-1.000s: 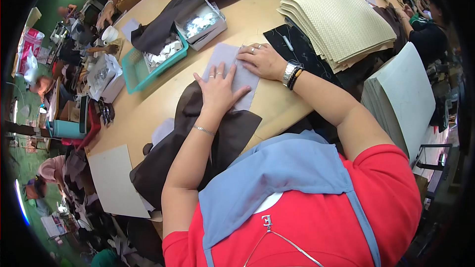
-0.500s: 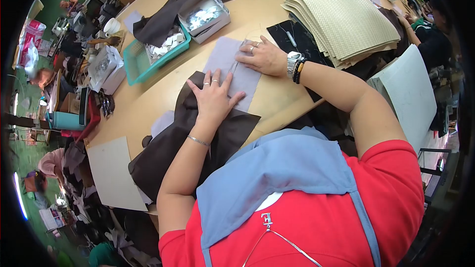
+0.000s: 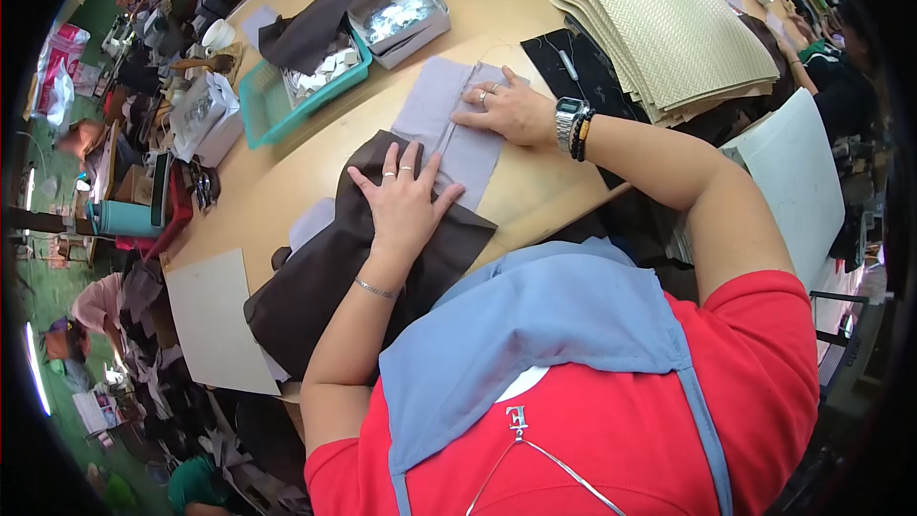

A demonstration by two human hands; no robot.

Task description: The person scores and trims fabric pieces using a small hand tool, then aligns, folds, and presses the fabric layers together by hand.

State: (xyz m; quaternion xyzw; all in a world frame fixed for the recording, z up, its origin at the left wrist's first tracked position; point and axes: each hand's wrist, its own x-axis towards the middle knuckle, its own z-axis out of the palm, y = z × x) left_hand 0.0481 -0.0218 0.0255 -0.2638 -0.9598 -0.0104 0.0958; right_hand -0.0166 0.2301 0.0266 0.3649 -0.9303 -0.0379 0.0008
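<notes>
A lavender-grey cloth piece [image 3: 427,98] lies flat on the table, with a seam running up its middle. My right hand [image 3: 516,115] presses on its right part beside the seam, fingers extended and slightly bent. My left hand [image 3: 403,208] lies with spread fingers on dark brown fabric [image 3: 306,287], its fingertips at the border with the grey cloth. The dark fabric bunches under my left forearm and reaches the table edge. Part of the grey cloth is hidden under both hands.
A teal basket [image 3: 250,115] of small white pieces and a carton [image 3: 401,46] of shiny parts stand ahead. Woven cream sheets [image 3: 659,29] are stacked at right, near a pen-like tool [image 3: 568,65] on black material. A pale board [image 3: 212,325] lies left. Other people work around.
The grey cloth is spread wider and flatter, and its seam shows more clearly. My left hand has shifted slightly left and down; my right hand stays nearly in place.
</notes>
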